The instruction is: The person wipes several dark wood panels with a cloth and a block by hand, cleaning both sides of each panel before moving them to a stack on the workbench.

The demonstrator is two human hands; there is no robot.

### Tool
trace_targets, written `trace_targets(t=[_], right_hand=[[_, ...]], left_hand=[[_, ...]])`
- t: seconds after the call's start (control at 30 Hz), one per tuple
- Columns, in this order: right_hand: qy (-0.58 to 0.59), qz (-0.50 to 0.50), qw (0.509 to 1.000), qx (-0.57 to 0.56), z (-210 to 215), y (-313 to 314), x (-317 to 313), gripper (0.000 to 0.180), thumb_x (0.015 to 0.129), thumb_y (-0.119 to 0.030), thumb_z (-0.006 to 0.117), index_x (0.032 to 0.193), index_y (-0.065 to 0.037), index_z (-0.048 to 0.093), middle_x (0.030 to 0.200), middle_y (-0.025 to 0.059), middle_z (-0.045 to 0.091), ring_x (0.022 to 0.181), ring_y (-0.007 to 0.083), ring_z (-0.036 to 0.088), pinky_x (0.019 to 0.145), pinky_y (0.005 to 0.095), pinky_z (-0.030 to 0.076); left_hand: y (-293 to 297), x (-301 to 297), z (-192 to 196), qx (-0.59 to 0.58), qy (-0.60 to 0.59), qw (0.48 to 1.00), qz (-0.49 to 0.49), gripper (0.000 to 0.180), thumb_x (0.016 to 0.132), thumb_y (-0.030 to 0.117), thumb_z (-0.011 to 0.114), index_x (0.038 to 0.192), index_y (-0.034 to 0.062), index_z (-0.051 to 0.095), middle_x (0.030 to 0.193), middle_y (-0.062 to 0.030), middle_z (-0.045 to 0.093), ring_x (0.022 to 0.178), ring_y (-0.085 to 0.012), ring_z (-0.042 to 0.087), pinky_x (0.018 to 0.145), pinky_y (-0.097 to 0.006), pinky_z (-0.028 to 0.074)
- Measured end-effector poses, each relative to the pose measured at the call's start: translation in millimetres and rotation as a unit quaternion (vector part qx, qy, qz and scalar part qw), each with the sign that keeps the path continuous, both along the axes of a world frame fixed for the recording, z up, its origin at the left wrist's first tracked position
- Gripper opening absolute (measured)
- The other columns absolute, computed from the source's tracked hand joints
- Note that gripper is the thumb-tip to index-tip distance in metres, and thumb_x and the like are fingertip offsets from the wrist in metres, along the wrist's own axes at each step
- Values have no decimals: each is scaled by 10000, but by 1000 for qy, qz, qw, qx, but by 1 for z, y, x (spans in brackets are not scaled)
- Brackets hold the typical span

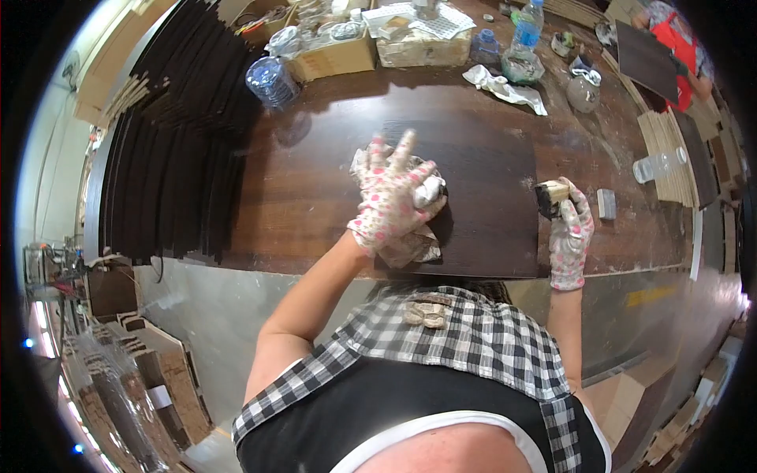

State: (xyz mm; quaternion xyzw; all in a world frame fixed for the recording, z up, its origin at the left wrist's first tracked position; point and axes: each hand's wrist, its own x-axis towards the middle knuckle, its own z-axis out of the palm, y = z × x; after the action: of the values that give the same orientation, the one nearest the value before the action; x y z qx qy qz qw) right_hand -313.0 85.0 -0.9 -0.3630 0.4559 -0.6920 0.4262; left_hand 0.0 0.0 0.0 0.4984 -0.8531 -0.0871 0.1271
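Flat and spread-fingered, the left hand point(392, 197) in its spotted glove presses a crumpled rag point(410, 236) down onto a dark wood panel point(473, 173), which lies on the brown workbench point(300, 197) just in front of the person. Over at the panel's right edge the right hand point(569, 232), gloved the same way, is curled tight round a small brush point(550, 193), bristles touching the panel edge. A small pale block point(606, 203) sits just beside that hand on the bench. Farther back lie a crumpled white cloth point(509, 88), a clear plastic bottle point(527, 27) and open cardboard boxes point(335, 51). Stacked dark boards point(173, 142) line the bench's left side.
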Motion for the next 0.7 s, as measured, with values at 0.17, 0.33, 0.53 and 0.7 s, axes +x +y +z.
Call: trace_targets(t=[0.17, 0.33, 0.53, 0.7], right_hand=[[13, -2, 1000, -23, 3, -20, 2, 339, 962, -46, 609, 1294, 19, 603, 1223, 98, 653, 1090, 162, 628, 937, 283, 509], [142, 46, 987, 52, 28, -30, 16, 356, 943, -54, 642, 1294, 0, 614, 1206, 86, 665, 990, 122, 654, 825, 252, 548], [406, 340, 834, -156, 57, -69, 109, 327, 826, -123, 742, 1140, -67, 669, 1115, 94, 686, 1043, 257, 654, 920, 384, 525], [438, 594, 620, -266, 62, -45, 216, 201, 813, -152, 687, 999, -78, 672, 942, 93, 660, 916, 283, 642, 799, 415, 531]], left_hand=[[-41, 11, -24, 82, 144, 986, 8, 539, 791, 469, 768, 1209, 138, 688, 1493, -193, 445, 1392, -549, 306, 1148, -541, 325], [-19, 54, -32, -92, 409, 903, 97, 373, 744, 198, 850, 1039, 53, 673, 988, -96, 709, 919, -249, 682, 824, -363, 556], [-17, 109, 55, -251, 447, 809, 287, 115, 910, 87, 711, 996, 18, 678, 944, -33, 698, 818, -113, 632, 758, -277, 517], [24, 155, 42, -141, 649, 667, 338, 157, 922, 89, 701, 1044, -4, 667, 939, -20, 692, 826, -97, 610, 757, -260, 498]])
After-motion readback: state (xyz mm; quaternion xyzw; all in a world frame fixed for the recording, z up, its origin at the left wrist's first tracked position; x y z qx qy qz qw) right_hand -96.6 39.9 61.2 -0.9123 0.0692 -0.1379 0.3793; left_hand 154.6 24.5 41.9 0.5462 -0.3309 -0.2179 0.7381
